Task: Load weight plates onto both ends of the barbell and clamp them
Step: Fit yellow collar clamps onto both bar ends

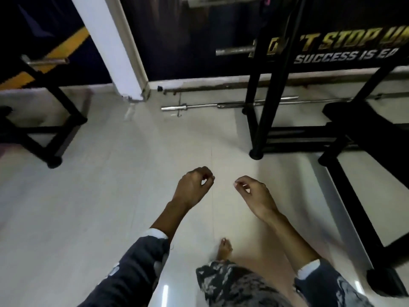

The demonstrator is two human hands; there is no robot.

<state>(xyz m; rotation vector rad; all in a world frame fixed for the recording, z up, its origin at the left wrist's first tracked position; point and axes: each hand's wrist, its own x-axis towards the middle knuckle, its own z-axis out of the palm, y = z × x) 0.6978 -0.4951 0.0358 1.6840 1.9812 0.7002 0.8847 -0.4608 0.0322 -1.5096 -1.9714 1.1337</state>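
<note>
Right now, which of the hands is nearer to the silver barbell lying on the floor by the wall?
Right. The right hand hangs empty almost straight below the barbell in the picture; the left hand, also empty, is further to its left. Neither touches it.

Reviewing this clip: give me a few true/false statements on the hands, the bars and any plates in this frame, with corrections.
1. Both hands hold nothing. True: the left hand and right hand are loosely curled and empty.
2. A weight plate lies between the hands. False: only bare floor there; no plate is visible.
3. A chrome barbell lies on the floor near the wall. True.
4. The right hand grips the black rack. False: it hangs apart from it.
</note>
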